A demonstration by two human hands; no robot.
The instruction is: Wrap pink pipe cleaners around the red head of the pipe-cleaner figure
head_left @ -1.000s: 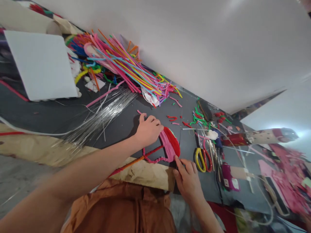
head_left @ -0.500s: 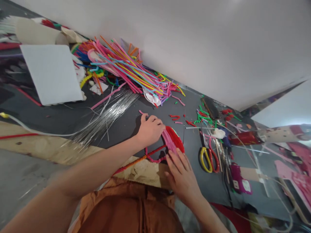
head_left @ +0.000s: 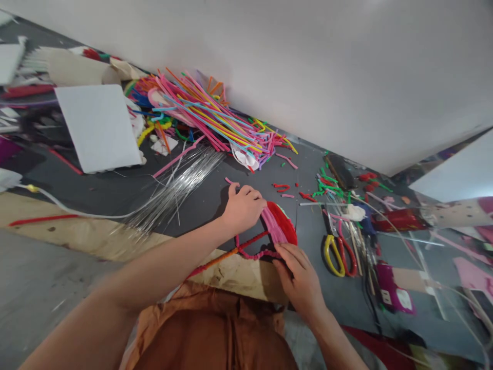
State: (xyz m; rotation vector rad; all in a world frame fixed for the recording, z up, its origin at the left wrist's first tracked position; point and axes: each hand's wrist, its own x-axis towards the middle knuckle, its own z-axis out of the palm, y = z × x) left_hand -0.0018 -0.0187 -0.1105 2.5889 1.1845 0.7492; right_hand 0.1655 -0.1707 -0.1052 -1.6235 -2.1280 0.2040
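Note:
A flat shape of fuzzy pipe cleaners, pink (head_left: 274, 226) on one side and red (head_left: 283, 221) on the other, lies on the dark tabletop, with some light green along its outer edge. My left hand (head_left: 243, 208) grips its upper end with curled fingers. At the lower end, my right hand (head_left: 300, 272) has its fingers closed over the pink strands, thumb to the left. A curved pink pipe cleaner (head_left: 256, 255) and a red-orange twisted stem (head_left: 219, 260) join it on the left. The ends under my fingers are hidden.
Pipe cleaners (head_left: 215, 118) pile up against the wall, with thin metal wires (head_left: 185, 180) in front. Scissors (head_left: 334, 256) with yellow and red handles and a purple glue gun (head_left: 395, 293) lie right. A white board (head_left: 100, 128) stands left.
My right hand has slid down toward the lower end, baring more of the pink strands, and its fingers are more bent. My left hand stays at the upper end. The view has shifted slightly.

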